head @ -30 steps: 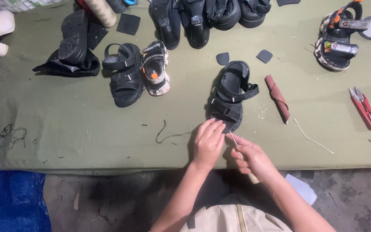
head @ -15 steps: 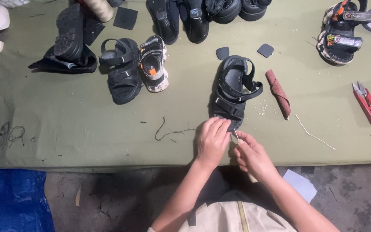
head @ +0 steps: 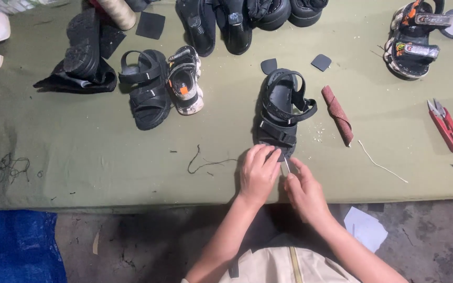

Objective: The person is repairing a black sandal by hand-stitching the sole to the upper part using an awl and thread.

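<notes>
A black sandal (head: 281, 110) lies flat on the green table (head: 106, 152), toe end toward the person, and serves as the landmark for everything else. The left hand (head: 258, 173) presses down on the sandal's near tip, fingers curled over the front edge and gripping it. The right hand (head: 302, 191) sits just beside it, pinching a thin metal tool (head: 286, 166) whose tip points at the sandal's toe; the tool's handle is hidden in the closed fist. Just right of the sandal lies a rolled strip of reddish-brown sandpaper (head: 337, 114), with a loose white string (head: 381, 163) beyond its near end. Farther right rest red snips (head: 446, 127). Left of the sandal's toe a dark thread (head: 205, 161) curls on the cloth. Well to the left stand another black sandal (head: 145, 89) and a small grey sandal (head: 185, 81) touching it. Behind the sandal lie two small dark patches (head: 321, 62).
</notes>
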